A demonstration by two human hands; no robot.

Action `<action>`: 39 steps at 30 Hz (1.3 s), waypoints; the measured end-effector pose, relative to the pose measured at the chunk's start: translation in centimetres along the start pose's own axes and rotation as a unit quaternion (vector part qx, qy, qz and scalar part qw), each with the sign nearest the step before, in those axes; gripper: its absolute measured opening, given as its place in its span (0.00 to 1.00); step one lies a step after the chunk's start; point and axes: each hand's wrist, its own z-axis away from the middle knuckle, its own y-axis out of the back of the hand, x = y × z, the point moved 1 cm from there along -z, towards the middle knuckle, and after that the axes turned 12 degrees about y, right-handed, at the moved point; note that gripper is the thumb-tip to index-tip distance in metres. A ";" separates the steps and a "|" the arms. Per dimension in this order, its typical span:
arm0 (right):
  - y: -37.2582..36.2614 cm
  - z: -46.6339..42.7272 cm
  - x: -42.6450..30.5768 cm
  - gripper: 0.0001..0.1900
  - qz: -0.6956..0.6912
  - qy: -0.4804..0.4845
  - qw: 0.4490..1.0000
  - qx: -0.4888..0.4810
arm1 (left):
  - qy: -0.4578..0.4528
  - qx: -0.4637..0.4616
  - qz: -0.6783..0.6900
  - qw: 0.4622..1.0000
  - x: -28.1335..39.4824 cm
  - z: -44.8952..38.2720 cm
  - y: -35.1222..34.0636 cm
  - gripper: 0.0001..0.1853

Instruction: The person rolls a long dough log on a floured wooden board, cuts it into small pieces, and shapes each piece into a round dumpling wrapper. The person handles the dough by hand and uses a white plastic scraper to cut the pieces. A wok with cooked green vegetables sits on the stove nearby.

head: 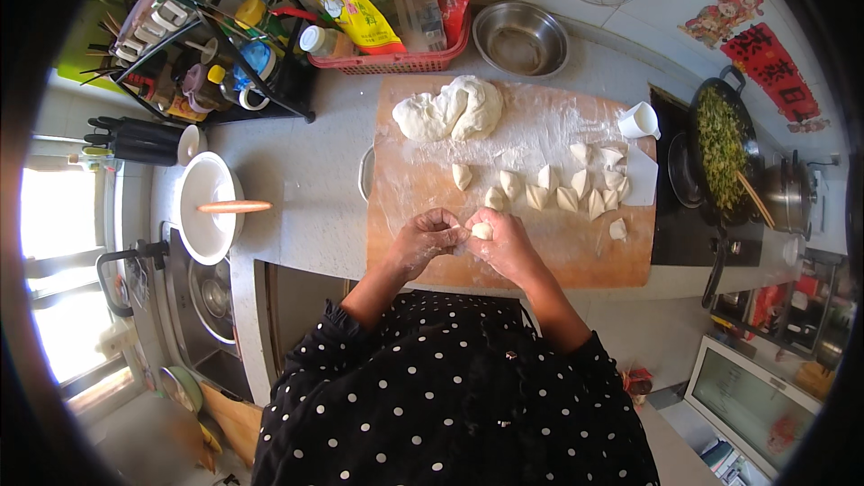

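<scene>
Above the near part of a floured wooden board (418,270), my two hands meet. My right hand (503,243) is curled around a small rounded dough piece (482,231). The fingers of my left hand (432,236) are pinched together at its left side, touching or nearly touching my right fingertips; whether they grip dough there is hard to make out. Just beyond my right hand lie several cut dough pieces (537,197), spread toward the right. A large lump of dough (451,111) rests at the back left of the board. Both hands are dusted with flour.
A white dough scraper (640,175) and a white cup (638,121) are at the board's right edge. Farther right, a wok (723,148) of chopped greens stands on the stove. A steel bowl (521,40) sits behind. At left, a rolling pin (236,206) lies across a white bowl (202,243).
</scene>
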 end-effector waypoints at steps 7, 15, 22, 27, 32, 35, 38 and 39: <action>2.6 0.6 -3.9 0.07 -0.326 -0.005 0.929 -0.177 | -0.061 0.060 0.044 0.995 2.9 -0.4 2.1 0.04; 0.5 -0.1 1.1 0.08 -0.286 -0.027 0.956 -0.051 | -0.417 0.345 -0.478 0.692 11.4 -9.0 3.1 0.18; 0.7 -0.8 1.2 0.07 -0.444 -0.048 0.885 0.130 | -0.342 0.280 -0.728 0.524 11.9 -10.4 3.3 0.27; 1.9 -1.6 0.8 0.09 -0.466 0.014 0.874 0.138 | -0.429 0.274 -0.389 0.768 11.4 -6.7 1.3 0.22; -1.3 -3.2 1.8 0.18 -0.223 0.166 0.943 0.181 | -0.065 0.010 0.086 0.994 4.9 -5.7 -3.9 0.43; -4.4 -3.3 0.6 0.26 0.114 0.320 0.916 0.214 | -0.044 0.027 0.199 0.979 4.5 -6.1 -5.3 0.46; -3.6 -3.2 0.4 0.26 0.118 0.294 0.931 0.181 | -0.088 -0.002 0.183 0.979 3.3 -6.8 -6.1 0.48; -3.7 -3.3 0.0 0.26 0.128 0.287 0.930 0.189 | -0.098 -0.010 0.185 0.978 3.1 -6.7 -6.3 0.48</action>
